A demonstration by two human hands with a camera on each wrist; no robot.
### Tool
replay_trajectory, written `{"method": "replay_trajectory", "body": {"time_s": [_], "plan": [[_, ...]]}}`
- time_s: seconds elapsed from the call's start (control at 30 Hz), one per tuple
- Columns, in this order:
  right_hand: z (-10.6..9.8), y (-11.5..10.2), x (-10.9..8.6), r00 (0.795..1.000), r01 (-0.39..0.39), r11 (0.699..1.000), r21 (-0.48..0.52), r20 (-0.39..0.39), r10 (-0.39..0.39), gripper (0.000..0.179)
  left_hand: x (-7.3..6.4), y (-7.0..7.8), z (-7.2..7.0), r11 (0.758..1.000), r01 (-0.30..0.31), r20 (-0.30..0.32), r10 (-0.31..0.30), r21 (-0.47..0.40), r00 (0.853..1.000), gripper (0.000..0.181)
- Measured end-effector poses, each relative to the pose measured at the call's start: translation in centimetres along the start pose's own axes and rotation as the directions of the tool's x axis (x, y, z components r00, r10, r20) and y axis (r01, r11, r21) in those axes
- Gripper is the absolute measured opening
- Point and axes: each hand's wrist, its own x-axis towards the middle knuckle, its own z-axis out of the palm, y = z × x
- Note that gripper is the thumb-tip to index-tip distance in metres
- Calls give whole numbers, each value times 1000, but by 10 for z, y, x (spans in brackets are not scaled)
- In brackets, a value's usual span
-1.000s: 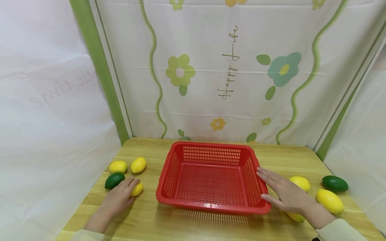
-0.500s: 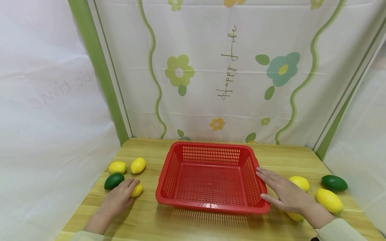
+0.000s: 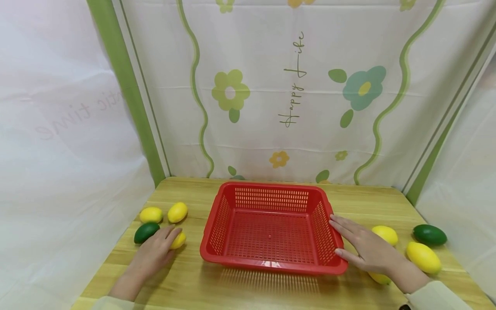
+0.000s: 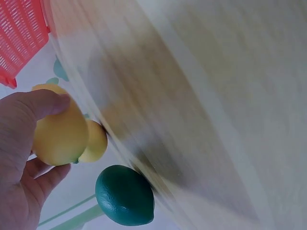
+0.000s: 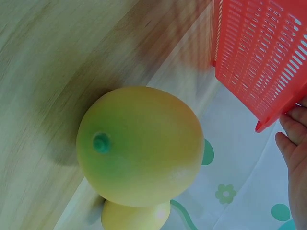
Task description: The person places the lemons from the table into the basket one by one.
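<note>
Since a smooth oval could roll, I judge, my left hand (image 3: 149, 254) grips the lemon (image 3: 178, 240) between thumb and fingers, left of the basket (image 3: 271, 265) and just beside a dark green lime (image 3: 147, 233). My right hand (image 3: 370, 247), fingers extended, touches the basket's right rim, presumably to steady it. Basket: red slotted plastic, rectangular, flared walls; lemon: matte yellow, green-tipped.
</note>
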Motion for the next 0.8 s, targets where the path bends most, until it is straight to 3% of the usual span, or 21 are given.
{"method": "replay_trajectory", "body": {"time_s": [0.2,0.5,0.63,0.8], "plan": [[2,1,-1,1000,6,1000,5,-9,-6,67,6,-2,-1,997,-63,-111,66,33,992,66],[3,2,-1,1000,10,1000,5,-14,-10,67,18,-3,-9,988,-129,-209,143,83,967,65],[3,2,-1,1000,4,1000,7,-12,-4,68,23,-5,-12,984,-143,-220,162,103,962,64],[2,2,-1,1000,-3,1000,4,-8,3,68,27,-6,-16,978,-156,-221,183,136,958,37]]}}
